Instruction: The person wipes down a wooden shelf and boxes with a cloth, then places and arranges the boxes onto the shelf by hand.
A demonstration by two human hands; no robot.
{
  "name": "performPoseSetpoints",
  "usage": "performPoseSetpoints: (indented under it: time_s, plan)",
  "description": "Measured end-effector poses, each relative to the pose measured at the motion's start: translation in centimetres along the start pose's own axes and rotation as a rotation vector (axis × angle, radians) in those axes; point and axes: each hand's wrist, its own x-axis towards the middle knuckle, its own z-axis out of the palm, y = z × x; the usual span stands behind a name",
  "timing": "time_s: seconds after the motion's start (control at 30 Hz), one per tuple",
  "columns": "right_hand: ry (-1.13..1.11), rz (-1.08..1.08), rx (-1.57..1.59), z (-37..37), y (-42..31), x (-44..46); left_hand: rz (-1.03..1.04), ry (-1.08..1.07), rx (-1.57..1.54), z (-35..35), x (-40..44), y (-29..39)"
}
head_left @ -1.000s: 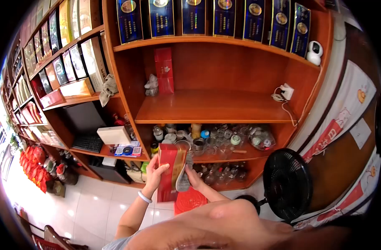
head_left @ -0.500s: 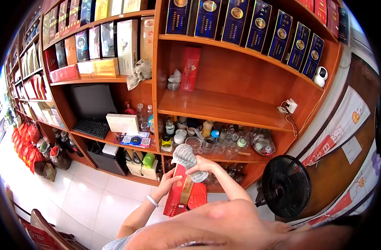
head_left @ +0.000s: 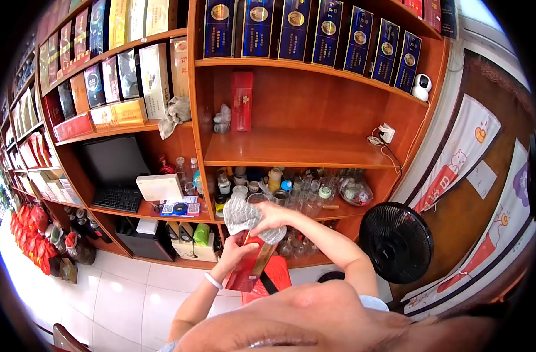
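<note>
My left hand, with a white band on its wrist, is closed around a tall red box with a gold strip, held tilted in front of me. In my right hand is a grey cloth, bunched against the upper end of the box. Part of the cloth hangs down past the right fingers. Cloth and fingers hide the box's top. Below and behind the box a red plastic stool shows in part.
Ahead stands a wooden shelf unit with blue boxes on top and glassware lower down. A red box stands on the middle shelf. A black fan is at right, a monitor at left.
The view has shifted, so the shelves appear further left. The red box has turned to show a side edge, and my right hand has moved with the cloth across its upper end.
</note>
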Motion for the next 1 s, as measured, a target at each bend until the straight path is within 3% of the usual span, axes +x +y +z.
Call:
performPoseSetpoints:
  time_s: [0.03, 0.07, 0.1, 0.17, 0.23, 0.3, 0.37, 0.4, 0.43, 0.53, 0.63, 0.77, 0.83, 0.93, 1.0]
  plan:
    - [0.015, 0.0, 0.038, -1.2, 0.1, -0.1, 0.008, 0.002, 0.003, 0.1, 0.0, 0.3]
    - [0.032, 0.049, 0.059, -3.6, -3.8, -2.0, 0.102, 0.022, 0.205, 0.2, 0.1, 0.6]
    - [0.068, -0.031, 0.178, -4.8, -3.1, -2.4, 0.194, 0.043, 0.409, 0.1, 0.2, 0.7]
    - [0.117, -0.142, 0.316, -6.7, -2.6, -3.5, 0.143, 0.027, 0.344, -0.6, 1.3, -0.8]
    - [0.045, -0.094, 0.246, -8.6, -2.3, -4.9, 0.007, -0.072, 0.152, 1.2, 1.8, 1.0]
    - [-0.072, -0.013, 0.377, -10.3, -2.2, -6.7, -0.15, -0.215, -0.018, 3.0, 2.6, 1.0]
    - [-0.077, -0.09, 0.882, -11.0, 0.8, -7.5, -0.167, -0.296, -0.134, 5.6, 3.2, 1.0]
    - [-0.019, -0.023, 1.318, -10.3, 1.4, -9.4, -0.129, -0.329, -0.179, 6.7, 4.2, 0.2]
    - [-0.2, -0.098, 1.557, -10.1, 1.8, -9.7, -0.131, -0.339, -0.211, 8.0, 4.8, 0.0]
    - [-0.197, -0.226, 1.967, -9.0, 7.0, -9.3, -0.147, -0.301, -0.268, 11.3, 7.7, -1.1]
    - [-0.092, -0.226, 2.078, -7.2, 10.5, -9.8, -0.15, -0.19, -0.331, 14.8, 10.2, -0.8]
    - [0.136, -0.124, 2.075, -4.6, 14.3, -11.4, 0.006, -0.095, -0.233, 17.9, 15.1, -1.6]
    - [0.258, -0.016, 2.037, -2.1, 16.1, -13.1, 0.047, -0.013, -0.329, 20.0, 17.2, 0.0]
    - [0.438, 0.147, 1.923, 2.3, 18.1, -16.1, 0.157, 0.081, -0.236, 22.1, 21.6, 0.6]
    - [0.559, 0.193, 1.813, 3.8, 19.0, -17.6, 0.206, 0.045, -0.25, 23.9, 24.2, 1.6]
